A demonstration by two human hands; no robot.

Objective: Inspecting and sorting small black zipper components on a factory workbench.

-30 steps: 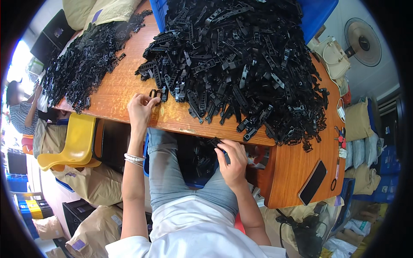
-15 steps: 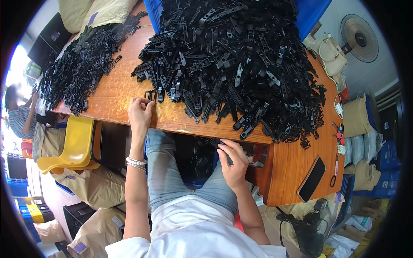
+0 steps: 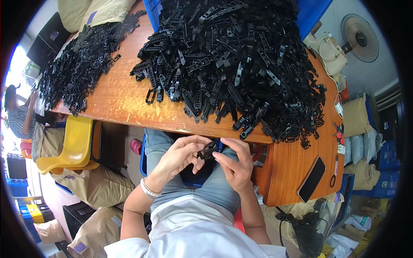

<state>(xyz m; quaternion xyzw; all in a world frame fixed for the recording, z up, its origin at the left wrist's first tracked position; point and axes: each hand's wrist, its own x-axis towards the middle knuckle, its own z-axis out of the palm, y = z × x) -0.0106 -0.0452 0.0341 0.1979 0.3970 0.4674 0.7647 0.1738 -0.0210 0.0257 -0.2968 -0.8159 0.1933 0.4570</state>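
Over my lap, just below the table's front edge, my two hands meet around small black plastic parts [image 3: 208, 151]. My left hand [image 3: 183, 155] pinches them from the left between thumb and fingers. From the other side, my right hand [image 3: 237, 167] grips with its thumb and fingertips. Fingers cover much of the parts, so whether they are joined cannot be made out. Above the hands, a large heap of black plastic buckle-like parts [image 3: 228, 64] lies on the wooden table [image 3: 129, 92]. One loose black frame-shaped piece [image 3: 150, 96] rests at the heap's left edge.
A blue bin [image 3: 198, 185] sits between my legs under the table. Another black heap [image 3: 81, 69] covers the table's left end. To the right lie a phone [image 3: 312, 179], scissors [image 3: 334, 175] and keys [image 3: 338, 134]. A yellow chair [image 3: 71, 142] stands at left.
My left hand has moved from the heap's lower left edge down and right to meet my right hand. A small piece there now shows uncovered. My right hand has shifted slightly.
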